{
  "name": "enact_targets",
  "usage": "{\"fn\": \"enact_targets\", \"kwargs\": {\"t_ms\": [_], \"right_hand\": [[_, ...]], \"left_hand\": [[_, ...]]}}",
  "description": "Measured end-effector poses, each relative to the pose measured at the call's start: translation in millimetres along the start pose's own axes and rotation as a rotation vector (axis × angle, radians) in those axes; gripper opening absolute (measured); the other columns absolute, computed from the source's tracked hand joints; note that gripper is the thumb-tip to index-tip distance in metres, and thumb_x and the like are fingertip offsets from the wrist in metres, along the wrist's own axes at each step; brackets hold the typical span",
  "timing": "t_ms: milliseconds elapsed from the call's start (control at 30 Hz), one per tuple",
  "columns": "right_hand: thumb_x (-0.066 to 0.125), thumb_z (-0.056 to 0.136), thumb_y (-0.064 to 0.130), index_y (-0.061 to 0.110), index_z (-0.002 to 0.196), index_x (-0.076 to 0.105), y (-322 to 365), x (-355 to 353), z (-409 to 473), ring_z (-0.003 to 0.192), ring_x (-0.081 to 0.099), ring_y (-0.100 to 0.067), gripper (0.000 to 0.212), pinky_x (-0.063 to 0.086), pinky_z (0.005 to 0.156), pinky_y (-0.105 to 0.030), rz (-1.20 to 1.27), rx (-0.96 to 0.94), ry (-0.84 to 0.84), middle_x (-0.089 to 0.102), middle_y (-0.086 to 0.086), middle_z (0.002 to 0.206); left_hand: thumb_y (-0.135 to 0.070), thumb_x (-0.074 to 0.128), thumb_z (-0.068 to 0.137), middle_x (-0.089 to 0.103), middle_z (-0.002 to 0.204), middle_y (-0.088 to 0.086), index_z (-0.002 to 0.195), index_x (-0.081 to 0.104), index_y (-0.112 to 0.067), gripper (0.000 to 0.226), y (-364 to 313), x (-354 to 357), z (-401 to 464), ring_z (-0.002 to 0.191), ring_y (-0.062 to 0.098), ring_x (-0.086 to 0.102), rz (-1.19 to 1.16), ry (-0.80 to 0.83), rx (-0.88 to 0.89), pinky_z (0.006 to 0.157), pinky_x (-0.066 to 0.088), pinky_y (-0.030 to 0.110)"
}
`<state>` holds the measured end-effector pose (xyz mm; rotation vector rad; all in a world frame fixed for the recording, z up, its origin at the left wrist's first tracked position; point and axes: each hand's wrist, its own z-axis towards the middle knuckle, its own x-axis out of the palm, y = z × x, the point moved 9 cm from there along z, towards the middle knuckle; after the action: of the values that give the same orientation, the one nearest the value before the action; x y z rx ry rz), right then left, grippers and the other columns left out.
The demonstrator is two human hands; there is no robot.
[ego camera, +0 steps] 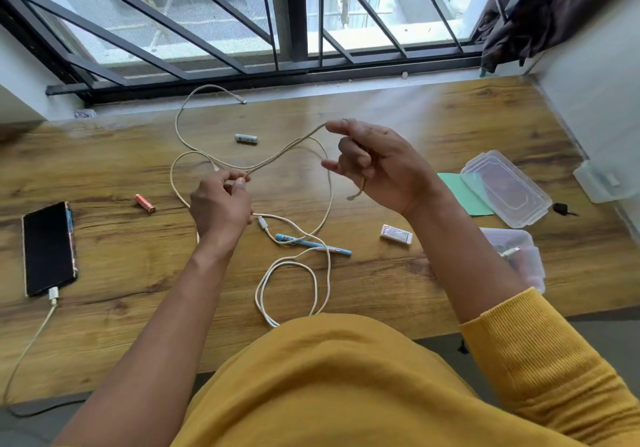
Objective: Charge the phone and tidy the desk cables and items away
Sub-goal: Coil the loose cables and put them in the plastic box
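A black phone [48, 247] lies at the desk's left with a white charging cable [33, 336] plugged into its near end. My left hand [221, 204] pinches a beige braided cable [284, 150] above the desk. My right hand [374, 162] holds the same cable doubled over its fingers, and the cable's end hangs below the palm. The rest of that cable runs back to the window sill. A white cable [294, 273] lies looped on the desk in front of me.
A blue pen [311, 244], a white eraser [396, 235], a red battery [145, 203] and a grey battery [246, 139] lie on the wooden desk [433, 273]. Clear plastic boxes [505, 188] and a green card [460, 194] sit at the right.
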<state>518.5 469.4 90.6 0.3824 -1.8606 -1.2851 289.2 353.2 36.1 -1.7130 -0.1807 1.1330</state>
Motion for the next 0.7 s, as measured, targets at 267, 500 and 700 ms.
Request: {"fn": "enact_targets", "kwargs": {"t_ms": [267,500,700], "right_hand": [[0.044,0.113,0.036,0.014,0.096,0.075,9,-20,2,0.078,0.061,-0.015,0.042,0.037,0.12,-0.05,0.225,-0.057,-0.191,0.064,0.002,0.077],[0.042,0.112,0.036,0.006,0.113,0.073,9,-27,3,0.077,0.068,-0.014,0.043,0.03,0.125,-0.043,0.397,-0.081,-0.229,0.072,-0.002,0.082],[0.029,0.115,0.032,0.0,0.157,0.039,11,-5,0,0.12,0.068,-0.024,0.054,0.03,0.124,-0.046,0.245,-0.054,-0.025,0.065,-0.009,0.141]], "left_hand": [[-0.019,0.064,0.101,0.08,0.101,0.006,0.106,0.081,-0.024,0.018,-1,1,-8,0.098,0.03,0.072,0.25,-0.017,0.071,0.077,0.04,0.028],[-0.019,0.064,0.103,0.08,0.109,0.01,0.109,0.081,-0.022,0.018,-2,5,-14,0.105,0.038,0.07,0.347,-0.008,0.091,0.077,0.038,0.03],[-0.019,0.064,0.102,0.079,0.107,0.013,0.107,0.081,-0.019,0.018,8,3,-12,0.104,0.041,0.069,0.391,-0.006,0.059,0.077,0.04,0.032]]}}
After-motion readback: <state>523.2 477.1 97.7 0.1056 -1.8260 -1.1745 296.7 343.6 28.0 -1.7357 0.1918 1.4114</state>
